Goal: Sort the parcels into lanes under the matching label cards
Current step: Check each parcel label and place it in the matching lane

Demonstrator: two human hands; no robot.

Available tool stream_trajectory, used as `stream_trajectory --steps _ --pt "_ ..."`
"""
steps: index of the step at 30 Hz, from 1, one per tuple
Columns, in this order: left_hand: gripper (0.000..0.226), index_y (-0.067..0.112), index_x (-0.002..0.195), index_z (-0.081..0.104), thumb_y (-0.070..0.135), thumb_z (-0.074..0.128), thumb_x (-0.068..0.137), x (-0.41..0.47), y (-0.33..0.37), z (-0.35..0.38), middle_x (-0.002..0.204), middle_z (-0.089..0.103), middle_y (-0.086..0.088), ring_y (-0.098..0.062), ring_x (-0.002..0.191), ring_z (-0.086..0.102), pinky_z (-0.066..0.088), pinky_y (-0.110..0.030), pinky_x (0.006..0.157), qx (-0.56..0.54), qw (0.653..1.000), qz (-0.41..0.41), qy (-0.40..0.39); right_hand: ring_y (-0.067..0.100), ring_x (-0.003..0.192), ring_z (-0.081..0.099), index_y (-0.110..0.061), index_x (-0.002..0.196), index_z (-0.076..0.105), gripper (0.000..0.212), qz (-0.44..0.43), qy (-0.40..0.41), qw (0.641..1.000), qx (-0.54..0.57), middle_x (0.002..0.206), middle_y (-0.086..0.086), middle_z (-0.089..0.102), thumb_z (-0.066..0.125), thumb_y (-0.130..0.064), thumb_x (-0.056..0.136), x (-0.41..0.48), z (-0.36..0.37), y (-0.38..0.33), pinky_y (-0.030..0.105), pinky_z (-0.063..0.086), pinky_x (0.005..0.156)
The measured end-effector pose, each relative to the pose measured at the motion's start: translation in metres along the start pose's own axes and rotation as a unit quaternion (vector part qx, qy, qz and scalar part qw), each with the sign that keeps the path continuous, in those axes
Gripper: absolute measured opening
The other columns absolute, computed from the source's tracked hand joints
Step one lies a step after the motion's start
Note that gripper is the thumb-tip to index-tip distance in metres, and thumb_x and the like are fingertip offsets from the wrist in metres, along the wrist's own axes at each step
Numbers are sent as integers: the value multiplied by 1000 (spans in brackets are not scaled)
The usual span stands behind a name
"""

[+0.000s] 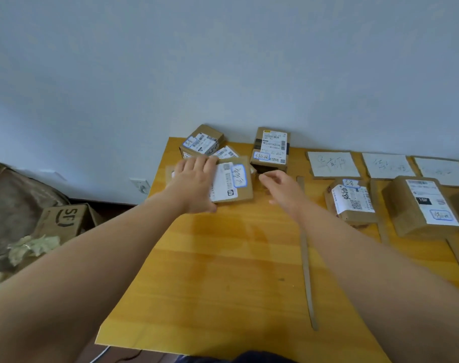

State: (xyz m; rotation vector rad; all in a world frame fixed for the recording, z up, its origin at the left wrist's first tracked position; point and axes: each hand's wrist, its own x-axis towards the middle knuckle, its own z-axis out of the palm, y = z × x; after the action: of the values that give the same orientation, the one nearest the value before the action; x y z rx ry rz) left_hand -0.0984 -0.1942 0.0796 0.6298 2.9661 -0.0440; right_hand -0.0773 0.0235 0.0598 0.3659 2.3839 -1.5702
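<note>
My left hand (pixel 194 183) lies on a flat brown parcel (pixel 235 180) with a white label, gripping its left side at the far left of the wooden table (pixel 223 258). My right hand (pixel 280 186) hovers just right of that parcel, fingers curled and apart, holding nothing. Behind them sit a tilted parcel (pixel 201 141) and an upright parcel (pixel 271 149). Three white label cards (pixel 333 164) (pixel 388 166) (pixel 443 172) lie along the far edge at right. One parcel (pixel 351 200) lies under the first card, another (pixel 422 204) under the second.
Thin cardboard strips (pixel 307 258) mark the lanes on the table. The wall runs right behind the table. On the floor at left are a cardboard box (pixel 66 218) marked SF, crumpled paper (pixel 32 248) and a dark bag (pixel 13 205).
</note>
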Motion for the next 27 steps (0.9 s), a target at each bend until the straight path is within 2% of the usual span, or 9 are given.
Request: stream_trajectory --steps 3,7,12,14,16,18,21,25,27 --pt "110 15 151 6 45 72 69 9 31 -26 153 19 -6 -27 144 13 -1 -48 118 74 993 92 18 15 109 56 -31 106 54 26 0 17 996 83 112 -10 59 50 -53 92 -15 -27 -11 44 47 98" --pt "98 17 153 1 30 63 79 16 68 -47 160 9 -3 -26 149 -2 -11 -51 115 163 971 169 45 13 112 56 -26 125 51 52 -2 11 997 82 122 -4 60 57 -59 85 -34 -66 -6 39 47 96" --pt "75 16 143 31 14 53 71 24 91 -57 143 51 -6 -34 135 42 17 -59 109 210 906 306 206 15 112 58 -20 141 40 79 -23 -19 999 45 120 -2 58 70 -54 77 -50 -104 11 37 48 99" --pt "71 19 142 30 15 52 75 27 100 -60 143 51 -6 -34 135 43 19 -59 110 217 894 324 222 14 110 61 -18 140 42 86 -22 -32 998 40 122 0 61 74 -57 71 -56 -113 13 36 50 97" --pt "70 21 142 31 14 52 76 29 110 -60 144 48 -8 -37 135 41 23 -60 110 197 905 296 234 13 104 65 -14 134 50 71 -13 -43 996 81 119 2 66 72 -50 77 -61 -121 15 31 54 86" --pt "73 23 143 29 11 55 76 28 119 -59 148 41 -13 -40 137 35 20 -59 112 103 942 214 237 12 101 67 -14 127 58 50 -7 -49 990 133 112 2 71 67 -41 85 -66 -128 17 31 54 84" --pt "70 19 148 25 11 57 86 21 130 -59 153 26 -14 -36 139 28 22 -48 115 -168 968 64 174 13 102 66 -16 120 61 37 1 -37 982 183 109 1 73 65 -36 88 -71 -133 24 39 50 97" --pt "52 18 147 25 29 44 100 12 145 -61 133 46 1 -17 108 54 47 -32 86 -501 859 -78 77 14 102 67 -15 118 63 37 15 -27 976 216 107 0 74 66 -36 88 -75 -131 32 39 51 97" --pt "55 20 145 27 44 43 98 11 149 -57 129 54 1 -16 104 58 49 -33 85 -586 800 -123 38 15 104 67 -15 115 64 34 13 -36 973 228 104 -1 75 66 -36 88 -78 -131 35 39 50 97"
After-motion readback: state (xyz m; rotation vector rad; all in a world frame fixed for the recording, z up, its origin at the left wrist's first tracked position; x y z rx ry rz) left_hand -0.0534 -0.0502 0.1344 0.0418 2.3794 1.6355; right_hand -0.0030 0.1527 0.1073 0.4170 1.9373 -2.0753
